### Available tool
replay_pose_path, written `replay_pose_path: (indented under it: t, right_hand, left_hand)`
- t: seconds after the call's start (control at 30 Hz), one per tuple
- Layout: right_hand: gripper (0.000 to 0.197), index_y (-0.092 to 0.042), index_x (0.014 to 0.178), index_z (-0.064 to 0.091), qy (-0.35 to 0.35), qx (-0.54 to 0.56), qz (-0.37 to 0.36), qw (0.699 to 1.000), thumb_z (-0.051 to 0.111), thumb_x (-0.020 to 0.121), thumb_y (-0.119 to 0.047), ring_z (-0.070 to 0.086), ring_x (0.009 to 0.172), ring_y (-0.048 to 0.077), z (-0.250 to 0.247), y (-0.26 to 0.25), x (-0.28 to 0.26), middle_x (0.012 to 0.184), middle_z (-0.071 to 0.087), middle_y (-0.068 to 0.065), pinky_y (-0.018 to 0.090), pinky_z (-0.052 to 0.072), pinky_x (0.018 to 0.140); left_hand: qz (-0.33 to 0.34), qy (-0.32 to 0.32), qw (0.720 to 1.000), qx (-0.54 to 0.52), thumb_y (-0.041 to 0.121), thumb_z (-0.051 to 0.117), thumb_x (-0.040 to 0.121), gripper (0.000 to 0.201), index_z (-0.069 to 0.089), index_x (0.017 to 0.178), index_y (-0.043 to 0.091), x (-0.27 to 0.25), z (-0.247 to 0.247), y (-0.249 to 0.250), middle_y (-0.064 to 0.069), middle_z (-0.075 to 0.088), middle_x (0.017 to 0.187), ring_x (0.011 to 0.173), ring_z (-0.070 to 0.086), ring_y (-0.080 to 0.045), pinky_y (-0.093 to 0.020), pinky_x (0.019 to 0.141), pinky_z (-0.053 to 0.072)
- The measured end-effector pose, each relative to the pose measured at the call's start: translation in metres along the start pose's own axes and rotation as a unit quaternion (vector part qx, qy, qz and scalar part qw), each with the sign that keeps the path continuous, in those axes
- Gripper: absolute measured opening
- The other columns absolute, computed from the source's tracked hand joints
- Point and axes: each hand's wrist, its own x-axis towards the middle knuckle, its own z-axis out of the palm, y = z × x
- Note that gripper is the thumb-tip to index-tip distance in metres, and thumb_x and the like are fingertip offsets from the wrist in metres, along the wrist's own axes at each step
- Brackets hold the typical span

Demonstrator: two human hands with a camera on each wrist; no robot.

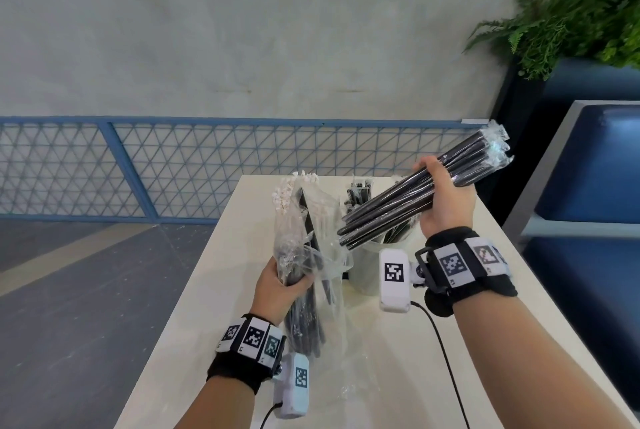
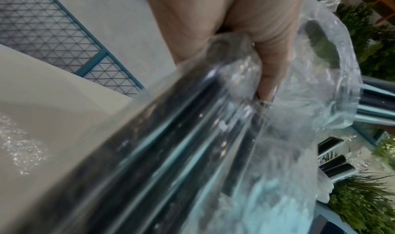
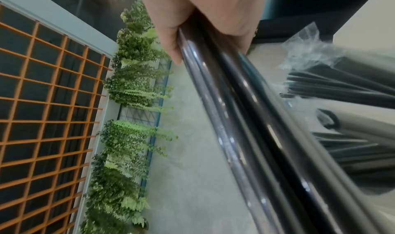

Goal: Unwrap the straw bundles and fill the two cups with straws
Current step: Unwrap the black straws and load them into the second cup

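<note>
Low in the head view, a scrap of clear film [image 1: 348, 392] lies on the pale table [image 1: 194, 342] near the bottom centre. Just above it, at lower centre-left, the left hand [image 1: 280, 286] is clamped round a clear bag [image 1: 311, 248] of black straws that rises upward from the fist toward the middle of the frame, its lower end pointing down toward the bottom; white-tipped pieces show at the bag's top end, what they are is not clear. The left wrist view shows the fingers [image 2: 267, 55] curled over crumpled film and dark straws, blurred. To the right of centre, a white cup [image 1: 363, 265] stands on the table, partly hidden by the wrist camera, with black straws [image 1: 358, 196] standing up out of it. Above and across that cup, at centre right, the right hand [image 1: 446, 200] grips a bundle [image 1: 408, 200] of black straws near its middle; the bundle slants from lower left up to the upper right, with loose clear wrap [image 1: 498, 144] on its far end. In the right wrist view the thumb and fingers close over the glossy straws. A second cup cannot be made out. Beyond the table, across the middle of the frame, runs a blue mesh fence [image 1: 138, 165]; a fern [image 1: 571, 23] fills the upper right corner.
</note>
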Motion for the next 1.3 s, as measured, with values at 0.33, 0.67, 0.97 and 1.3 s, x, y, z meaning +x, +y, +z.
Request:
replay_pose_path:
  t: [0.33, 0.67, 0.97, 1.3]
  right_hand:
    - [0.034, -0.01, 0.107, 0.057, 0.006, -0.237, -0.143, 0.961, 0.072, 0.079, -0.02, 0.062, 0.088, 0.012, 0.008, 0.023, 0.012, 0.102, 0.065, 0.003, 0.016, 0.052, 0.077]
    - [0.068, -0.028, 0.132, 0.039, -0.136, -0.358, -0.298, 0.874, 0.069, 0.076, -0.004, 0.046, 0.108, 0.001, 0.006, 0.045, 0.018, 0.126, 0.048, -0.002, 0.001, 0.033, 0.095]
    - [0.028, -0.008, 0.108, 0.062, -0.165, -0.538, -0.281, 0.777, 0.066, 0.082, -0.018, 0.056, 0.104, 0.026, -0.009, 0.071, 0.03, 0.112, 0.06, 0.009, 0.035, 0.041, 0.094]
    - [0.048, -0.017, 0.132, 0.045, -0.131, -0.6, -0.255, 0.747, 0.048, 0.09, -0.041, 0.044, 0.127, 0.021, -0.027, 0.069, 0.026, 0.136, 0.05, 0.003, 0.048, 0.021, 0.11]
  left_hand:
    - [-0.009, 0.0, 1.0, -0.007, 0.005, 0.079, 0.067, 0.044, 0.061, 0.107, 0.007, 0.003, 0.0, -0.003, -0.008, 0.071, 0.095, 0.09, 0.067, -0.024, -0.04, 0.087, 0.053]
    - [-0.019, -0.004, 1.0, -0.008, 0.0, 0.077, 0.069, 0.046, 0.059, 0.111, 0.005, 0.004, 0.0, -0.007, -0.01, 0.071, 0.102, 0.095, 0.068, -0.02, -0.037, 0.089, 0.052]
    - [-0.022, -0.007, 1.0, -0.007, 0.002, 0.078, 0.069, 0.05, 0.057, 0.114, 0.003, 0.004, 0.001, -0.007, -0.012, 0.07, 0.105, 0.098, 0.067, -0.022, -0.038, 0.091, 0.052]
    - [-0.019, -0.004, 1.0, -0.021, 0.001, 0.078, 0.069, 0.048, 0.059, 0.113, 0.003, 0.004, 0.0, -0.009, -0.011, 0.071, 0.103, 0.096, 0.068, -0.02, -0.035, 0.089, 0.054]
